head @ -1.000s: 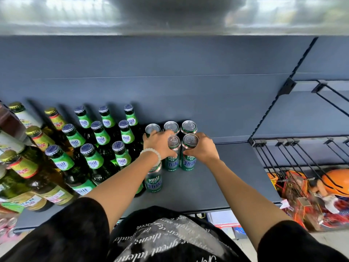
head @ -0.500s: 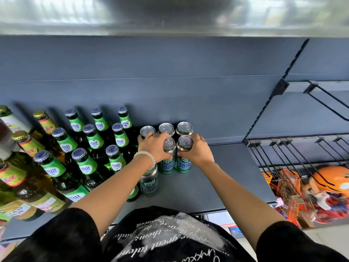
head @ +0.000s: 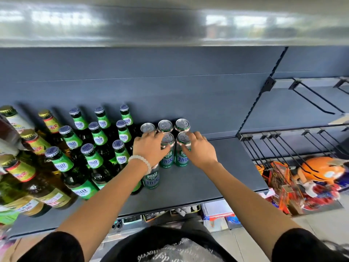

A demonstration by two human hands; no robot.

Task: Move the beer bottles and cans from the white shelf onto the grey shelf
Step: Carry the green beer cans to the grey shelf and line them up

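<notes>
On the grey shelf (head: 198, 186), green beer cans (head: 167, 150) stand packed in short rows. A person's left hand (head: 149, 148) and right hand (head: 200, 148) rest on the two front cans, fingers (head: 186, 148) loosely spread over the rims, not clamped. A careless nudge could likely topple a can into its neighbours. Green bottles (head: 94, 146) crowd close on the left, hemming that hand in; orange toys (head: 321, 171) hang well apart, right.

Black short sleeves (head: 56, 248), bare forearms. White bead bracelet (head: 140, 162) on left wrist. Black top (head: 170, 248) with white script print.
</notes>
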